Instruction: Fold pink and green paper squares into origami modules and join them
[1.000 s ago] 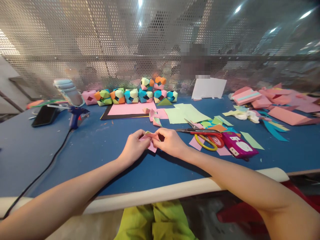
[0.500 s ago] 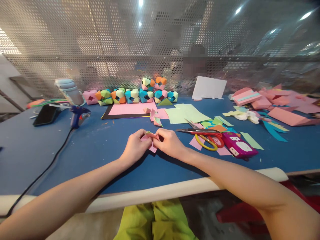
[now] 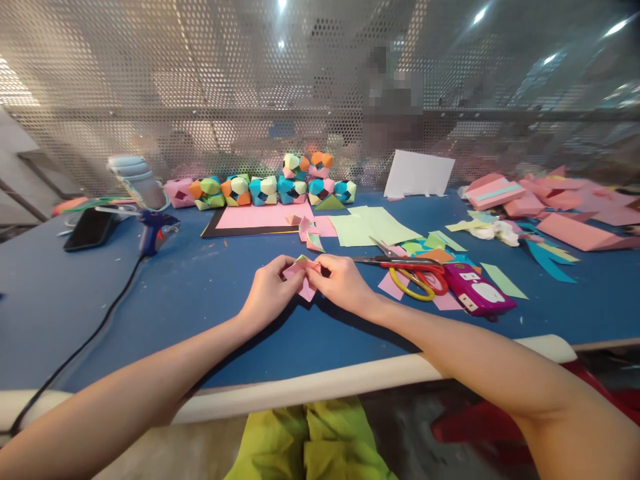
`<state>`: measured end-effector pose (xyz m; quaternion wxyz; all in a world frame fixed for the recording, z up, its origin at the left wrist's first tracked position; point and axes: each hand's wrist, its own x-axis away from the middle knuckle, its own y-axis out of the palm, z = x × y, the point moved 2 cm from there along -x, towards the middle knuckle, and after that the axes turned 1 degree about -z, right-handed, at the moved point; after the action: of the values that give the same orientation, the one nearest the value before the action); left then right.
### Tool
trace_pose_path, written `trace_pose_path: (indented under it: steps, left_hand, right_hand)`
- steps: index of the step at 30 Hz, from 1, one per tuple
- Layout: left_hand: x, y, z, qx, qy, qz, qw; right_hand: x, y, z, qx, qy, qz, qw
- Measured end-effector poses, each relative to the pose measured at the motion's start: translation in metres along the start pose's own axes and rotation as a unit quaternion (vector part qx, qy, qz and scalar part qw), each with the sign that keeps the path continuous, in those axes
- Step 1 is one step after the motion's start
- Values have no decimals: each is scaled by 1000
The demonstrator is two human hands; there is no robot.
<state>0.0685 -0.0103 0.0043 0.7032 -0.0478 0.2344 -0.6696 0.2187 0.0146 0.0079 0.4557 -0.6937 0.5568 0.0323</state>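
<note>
A small folded pink paper piece (image 3: 307,291) with a pale green tip is pinched between both hands over the blue table. My left hand (image 3: 270,290) grips its left side, thumb on top. On the right side, my right hand (image 3: 344,283) pinches it too, the thumb reaching across its middle. The fingers hide parts of the folds. Just beyond the hands lie more folded pink and green paper pieces (image 3: 311,235). To the right of my right hand are scissors with red handles (image 3: 434,270) and scissors with yellow handles (image 3: 417,293).
Several multicoloured folded paper balls (image 3: 264,191) line the back, some stacked. A glue gun (image 3: 153,233) stands left, its cord trailing to the front edge, near a phone (image 3: 90,229) and a bottle (image 3: 137,181). Right are a purple power adapter (image 3: 477,290) and a pink paper heap (image 3: 565,200).
My thumbs have shifted slightly on the folded paper, and more of its pale green tip and upper side shows. Both hands keep hold in nearly the same place.
</note>
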Motion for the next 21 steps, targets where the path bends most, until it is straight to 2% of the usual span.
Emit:
trace_pose_path:
  steps: [4, 10, 15, 21]
  left_hand:
    - [-2, 1, 0, 34, -18, -16, 999]
    - [-1, -2, -1, -1, -25, 12, 1000]
    - [-1, -2, -2, -4, -28, 8, 1000]
    - [-2, 2, 0, 61, -62, -17, 996]
  right_hand:
    - [-1, -2, 2, -11, 12, 15, 1000]
    - [-1, 1, 1, -21, 6, 13, 1000]
    - [0, 4, 2, -13, -1, 10, 1000]
    - [-1, 1, 7, 8, -33, 1, 999]
